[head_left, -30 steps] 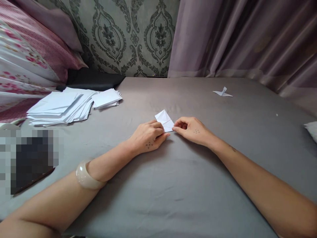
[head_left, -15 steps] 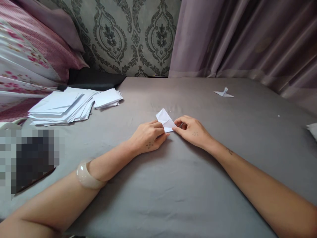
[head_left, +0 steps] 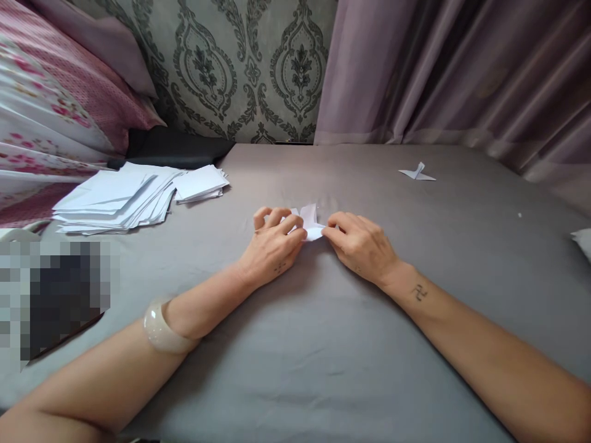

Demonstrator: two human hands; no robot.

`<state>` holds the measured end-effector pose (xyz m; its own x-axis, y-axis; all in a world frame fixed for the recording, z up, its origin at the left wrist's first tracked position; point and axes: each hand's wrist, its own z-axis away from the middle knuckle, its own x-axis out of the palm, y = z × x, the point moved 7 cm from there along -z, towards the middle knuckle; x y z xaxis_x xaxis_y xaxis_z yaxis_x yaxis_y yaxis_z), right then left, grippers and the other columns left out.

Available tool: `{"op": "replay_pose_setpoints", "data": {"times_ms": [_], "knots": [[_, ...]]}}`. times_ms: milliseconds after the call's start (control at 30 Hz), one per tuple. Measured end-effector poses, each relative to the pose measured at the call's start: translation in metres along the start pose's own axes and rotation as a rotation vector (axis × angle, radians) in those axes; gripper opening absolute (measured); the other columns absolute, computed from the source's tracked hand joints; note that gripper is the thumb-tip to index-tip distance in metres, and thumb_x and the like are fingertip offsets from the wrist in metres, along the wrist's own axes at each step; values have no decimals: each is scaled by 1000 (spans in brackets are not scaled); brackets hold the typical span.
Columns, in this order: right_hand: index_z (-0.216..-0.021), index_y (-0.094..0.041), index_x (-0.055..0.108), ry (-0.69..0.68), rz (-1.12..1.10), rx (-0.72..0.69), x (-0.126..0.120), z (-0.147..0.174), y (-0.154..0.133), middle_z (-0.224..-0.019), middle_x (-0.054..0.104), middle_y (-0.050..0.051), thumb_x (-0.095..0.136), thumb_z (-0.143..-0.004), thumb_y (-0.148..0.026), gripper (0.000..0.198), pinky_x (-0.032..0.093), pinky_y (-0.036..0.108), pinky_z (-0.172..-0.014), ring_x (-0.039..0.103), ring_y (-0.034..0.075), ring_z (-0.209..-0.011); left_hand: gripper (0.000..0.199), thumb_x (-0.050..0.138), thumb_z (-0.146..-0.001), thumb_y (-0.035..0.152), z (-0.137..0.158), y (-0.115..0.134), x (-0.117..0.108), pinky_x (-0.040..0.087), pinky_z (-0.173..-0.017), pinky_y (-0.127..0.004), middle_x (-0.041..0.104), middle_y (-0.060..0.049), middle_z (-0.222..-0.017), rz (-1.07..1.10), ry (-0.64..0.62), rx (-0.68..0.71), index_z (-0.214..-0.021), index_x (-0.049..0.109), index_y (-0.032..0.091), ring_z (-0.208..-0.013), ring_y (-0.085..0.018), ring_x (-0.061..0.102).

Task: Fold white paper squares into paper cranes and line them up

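Between my hands, near the middle of the grey-covered surface [head_left: 323, 344], is a small folded sheet of white paper [head_left: 310, 216]. My left hand [head_left: 277, 243] grips its left side, thumb and fingers closed on it and partly covering it. At the paper's right corner, my right hand [head_left: 360, 243] pinches the edge between thumb and forefinger. Part of the paper stands up behind the fingertips; its exact folds are partly hidden. Farther off at the right lies a small folded white paper piece [head_left: 418, 173] with flat points and one raised part.
A big stack of white paper [head_left: 115, 197] lies at the left, with a smaller stack [head_left: 202, 183] against it. Behind them is a black item [head_left: 175, 146]. Purple curtains [head_left: 415, 74] and a patterned wall [head_left: 252, 67] border the far side. A blurred-out object [head_left: 67, 295] is at left.
The paper's upper part has shifted and now stands more upright, with a fold opened. My left fingers have lifted and curled; my right hand has turned over slightly, still at the right corner.
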<state>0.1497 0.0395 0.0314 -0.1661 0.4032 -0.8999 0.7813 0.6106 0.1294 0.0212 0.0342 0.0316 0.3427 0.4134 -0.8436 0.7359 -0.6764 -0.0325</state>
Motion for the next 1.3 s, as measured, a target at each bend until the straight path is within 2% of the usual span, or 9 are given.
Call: {"op": "replay_pose_setpoints", "data": {"times_ms": [67,167,467,633,700,833,967,1133,1300], "knots": [[-87,-19,66,-104,-9,10,5,1,-1,-92,63,6,32,-93,-11,36,31,30,-65,49,15,-72,21,44,-92,17,0,1,6,25,-95,-45,69,-3,-95,50,-76,22,-87,64,24,-99,-22,54],[-87,-19,66,-191,-77,73,10,3,1,-93,62,7,34,-94,-17,33,30,29,-62,50,14,-71,22,45,-92,20,-1,1,9,27,-95,-45,70,-3,-89,103,-100,8,-85,65,22,-94,-21,56],[-86,-22,66,-208,-439,360,20,6,21,-91,62,2,49,-90,-32,20,35,27,-62,54,13,-71,30,47,-92,33,-1,-8,12,31,-92,-43,70,-4,-81,166,-89,-170,-74,67,20,-85,-20,57],[-80,-21,63,-169,-461,465,22,5,21,-88,61,2,52,-87,-30,16,37,27,-63,54,13,-70,17,52,-89,30,0,-15,16,34,-87,-40,71,-3,-87,238,-99,-284,-95,64,20,-86,-20,62],[-82,-20,61,-147,-461,484,22,6,22,-89,61,3,54,-86,-29,12,38,27,-63,54,13,-70,20,52,-90,31,0,-17,17,33,-89,-40,71,-3,-90,263,-110,-314,-105,60,21,-87,-20,63],[-90,-21,61,-106,-484,416,20,6,17,-100,60,3,53,-86,-22,9,37,26,-64,54,12,-72,19,52,-91,35,0,-21,20,33,-90,-41,71,-2,-92,293,-138,-356,-105,58,23,-85,-19,64],[-96,-22,65,-151,-428,297,19,5,7,-100,63,3,43,-91,-16,24,35,26,-64,57,15,-84,20,56,-87,36,0,-25,22,34,-88,-41,70,-2,-90,308,-132,-377,-101,58,23,-81,-19,63],[-99,-22,68,-233,-290,269,15,6,0,-101,63,5,40,-92,-15,30,33,28,-62,57,17,-89,30,51,-78,15,2,-21,23,33,-90,-41,66,0,-78,273,-147,-306,-106,55,24,-84,-20,61],[-104,-23,69,-314,-192,272,8,6,-9,-100,62,7,37,-92,-14,36,30,31,-57,58,18,-82,34,46,-86,13,0,-17,11,31,-93,-42,62,-7,-115,145,-29,-219,-118,49,24,-106,-23,53]]}}
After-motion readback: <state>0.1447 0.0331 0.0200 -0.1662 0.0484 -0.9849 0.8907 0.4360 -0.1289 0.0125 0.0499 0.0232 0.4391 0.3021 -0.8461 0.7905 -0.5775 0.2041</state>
